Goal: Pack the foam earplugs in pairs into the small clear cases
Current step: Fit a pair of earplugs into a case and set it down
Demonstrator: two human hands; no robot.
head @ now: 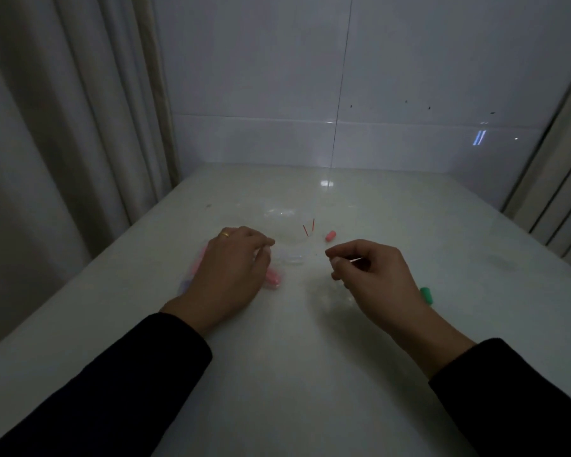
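Head view of a pale glossy bench (409,324) set against a tiled wall (409,77), with curtains (80,110) along its left edge. The left hand (234,268), a gold ring (225,234) on one finger, rests palm-down near the middle of the bench, fingers curled over pink foam earplugs (272,278) that show at its fingertip side; whether it grips any of them cannot be told. The right hand (373,272) is raised slightly, thumb and forefinger pinched on something thin and pale, too small to identify. Between the hands, toward the far edge, lie faint clear cases (290,255), their outlines barely legible. A single pink earplug (330,236) lies just beyond the right hand; a green earplug (426,294) lies at its right side. Both arms wear dark sleeves (112,390).
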